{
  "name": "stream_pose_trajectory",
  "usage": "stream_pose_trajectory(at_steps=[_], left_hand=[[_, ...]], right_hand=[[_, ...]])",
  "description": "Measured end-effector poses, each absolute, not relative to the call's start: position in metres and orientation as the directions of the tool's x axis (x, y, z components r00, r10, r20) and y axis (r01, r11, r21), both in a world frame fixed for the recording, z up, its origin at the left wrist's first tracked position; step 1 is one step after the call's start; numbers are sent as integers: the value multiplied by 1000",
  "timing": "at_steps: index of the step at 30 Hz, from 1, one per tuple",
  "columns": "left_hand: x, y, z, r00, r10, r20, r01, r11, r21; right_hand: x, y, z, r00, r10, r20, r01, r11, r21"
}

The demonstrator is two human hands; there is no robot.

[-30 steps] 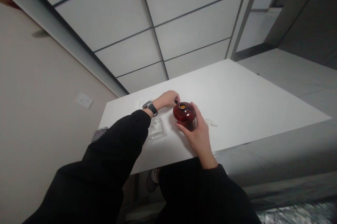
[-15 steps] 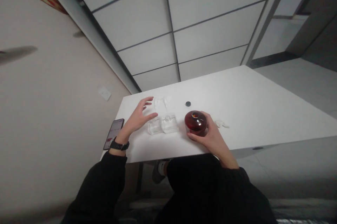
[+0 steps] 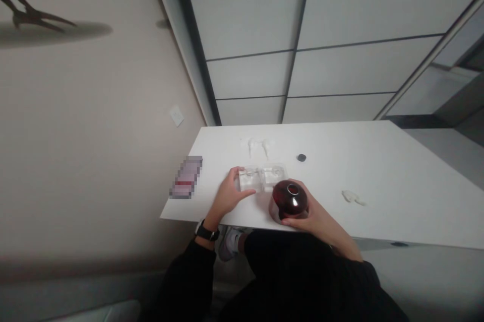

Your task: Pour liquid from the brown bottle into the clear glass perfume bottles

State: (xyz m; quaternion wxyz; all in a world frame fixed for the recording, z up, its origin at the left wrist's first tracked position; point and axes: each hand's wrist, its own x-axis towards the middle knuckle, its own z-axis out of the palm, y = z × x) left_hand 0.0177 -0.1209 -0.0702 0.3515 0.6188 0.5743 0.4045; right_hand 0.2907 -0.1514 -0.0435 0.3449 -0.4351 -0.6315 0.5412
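Observation:
My right hand (image 3: 308, 211) is wrapped round a dark red, rounded glass bottle (image 3: 286, 196) with an open round mouth, near the table's front edge. Left of it, two clear, square containers (image 3: 275, 173) stand side by side. My left hand (image 3: 230, 193) holds the left clear container (image 3: 249, 179), thumb along the near side and fingers at its far left. A black watch (image 3: 206, 232) is on my left wrist. Behind the containers lie crumpled, see-through wrappers (image 3: 259, 147). A small dark round cap (image 3: 301, 157) rests farther back to the right.
All of this is on a white table (image 3: 325, 140). A phone-like flat object (image 3: 187, 177) lies at the left edge, blurred by pixels. Crumpled whitish scraps (image 3: 353, 197) lie right of my right hand. A wall is at the left, panelled doors (image 3: 249, 75) behind.
My left hand has come down from above the wrappers onto the left clear container. The bottle in my right hand now sits closer to the front edge. The view has shifted.

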Motion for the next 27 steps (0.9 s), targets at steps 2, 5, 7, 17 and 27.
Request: stream_pose_trajectory(at_steps=[2,5,7,17,27], left_hand=[[13,-128,-70,7,996,86,460,-79,884],[9,-139,-69,-5,998,68,496,-57,867],[10,-147,-67,-18,998,59,521,-41,853],[15,-165,-59,-51,993,104,529,-62,847],[9,-185,-45,-61,987,149,336,-120,934]], right_hand=[[287,-151,-44,-390,919,-52,172,17,-985],[283,-150,-45,-400,914,-62,160,3,-987],[280,-150,-46,-412,909,-63,149,-1,-989],[282,-150,-68,-350,934,-78,212,-2,-977],[284,-150,-71,-326,940,-100,258,-14,-966]])
